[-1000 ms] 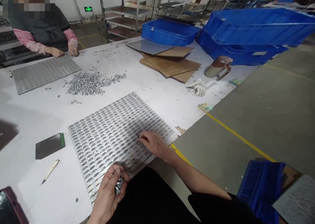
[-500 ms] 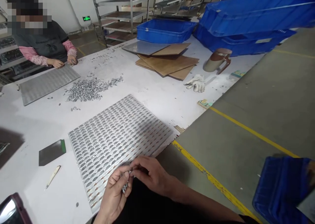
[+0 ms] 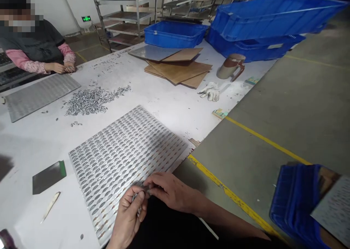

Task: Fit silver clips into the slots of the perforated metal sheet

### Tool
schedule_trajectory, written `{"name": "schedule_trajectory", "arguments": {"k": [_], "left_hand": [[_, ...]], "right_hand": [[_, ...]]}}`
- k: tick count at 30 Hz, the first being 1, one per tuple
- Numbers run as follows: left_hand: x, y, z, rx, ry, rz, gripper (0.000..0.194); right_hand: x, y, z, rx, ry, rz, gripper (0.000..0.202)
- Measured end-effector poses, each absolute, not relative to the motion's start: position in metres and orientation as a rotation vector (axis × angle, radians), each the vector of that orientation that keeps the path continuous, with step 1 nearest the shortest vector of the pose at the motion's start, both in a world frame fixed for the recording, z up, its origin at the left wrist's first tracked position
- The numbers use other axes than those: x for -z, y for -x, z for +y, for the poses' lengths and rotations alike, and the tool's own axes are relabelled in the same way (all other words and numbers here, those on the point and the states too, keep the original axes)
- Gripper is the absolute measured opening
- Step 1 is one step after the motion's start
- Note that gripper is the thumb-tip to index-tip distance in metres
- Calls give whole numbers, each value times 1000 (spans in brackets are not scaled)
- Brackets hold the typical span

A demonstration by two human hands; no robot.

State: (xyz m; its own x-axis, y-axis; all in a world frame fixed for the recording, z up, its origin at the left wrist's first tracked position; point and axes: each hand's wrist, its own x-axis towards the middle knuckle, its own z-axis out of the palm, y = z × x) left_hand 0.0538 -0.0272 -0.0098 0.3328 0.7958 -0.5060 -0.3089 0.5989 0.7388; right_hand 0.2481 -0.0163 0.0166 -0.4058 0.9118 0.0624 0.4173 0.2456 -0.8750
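Observation:
Closed around several small grey oval pieces, my left hand (image 3: 130,212) is over the near edge of a flat panel (image 3: 124,161). Fingers pinched, my right hand (image 3: 168,190) meets it at the left fingertips; a small grey piece seems to be between them, mostly hidden. The panel carries rows of dark leaf-shaped pieces on a light ground, and brownish marks show in the rows nearest me. Beyond it lies a heap of the same small grey oval pieces (image 3: 89,100). A single piece (image 3: 81,237) lies on the table left of the panel.
At left are a dark plate with a green edge (image 3: 49,177) and a whitish pen-like tool (image 3: 50,206). Farther off are cardboard sheets (image 3: 180,72), a glove (image 3: 210,92), a mug (image 3: 231,66) and blue crates (image 3: 175,35). Across the table, a co-worker's hands (image 3: 61,67) are by another panel (image 3: 41,95).
The view has turned slightly, shifting the table's contents leftward. My hands stay together at the panel's near edge, with the fingers slightly moved. The co-worker's hands have drawn closer together.

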Motion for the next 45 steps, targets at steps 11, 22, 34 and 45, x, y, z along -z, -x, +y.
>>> {"name": "schedule_trajectory", "arguments": {"k": [11, 22, 34, 45], "left_hand": [[12, -43, -30, -758, -369, 976, 14], [20, -37, -31, -703, -300, 1050, 19], [8, -40, -25, -749, -287, 1031, 23], [-4, -82, -12, -832, -393, 1013, 13]], "right_hand": [[17, -291, 17, -662, 1591, -1701, 10], [34, -272, 48, -737, 1694, -1599, 14], [37, -267, 47, -617, 1750, -1595, 19], [-3, -247, -23, -1056, 1236, -1503, 12]]}}
